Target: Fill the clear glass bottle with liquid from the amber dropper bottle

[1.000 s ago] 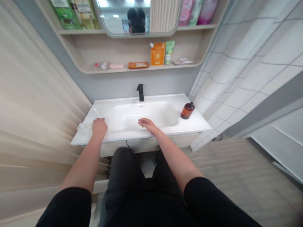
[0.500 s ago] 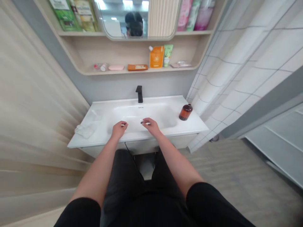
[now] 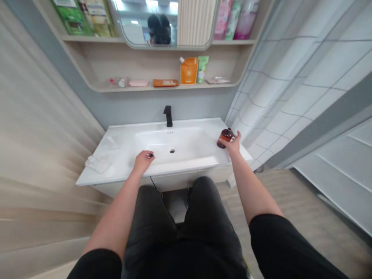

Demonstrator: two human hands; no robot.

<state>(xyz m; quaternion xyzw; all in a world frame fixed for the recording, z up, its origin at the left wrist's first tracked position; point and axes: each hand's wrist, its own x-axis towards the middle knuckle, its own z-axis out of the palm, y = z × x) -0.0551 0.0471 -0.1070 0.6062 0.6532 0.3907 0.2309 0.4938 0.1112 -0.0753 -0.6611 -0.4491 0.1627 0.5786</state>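
My left hand [image 3: 142, 161] rests on the front rim of the white sink [image 3: 186, 166], fingers curled in a pinch round a small dark thing [image 3: 150, 155] that I cannot make out. My right hand [image 3: 234, 143] reaches out to the right end of the counter, and its fingers close round the side of a tilted amber bottle [image 3: 224, 137] with a dark cap. The drain [image 3: 172, 151] lies in the basin between my hands. A black faucet [image 3: 167, 115] stands at the back.
A crumpled white cloth [image 3: 97, 163] lies at the counter's left end. A shelf [image 3: 162, 87] above holds an orange pouch [image 3: 188, 70], a green tube and small flat items. A mirror hangs higher up. A tiled wall closes in on the right, a panelled wall on the left.
My left hand left the cloth and came to the front rim at the middle. My right hand swung from over the basin out to the amber bottle.
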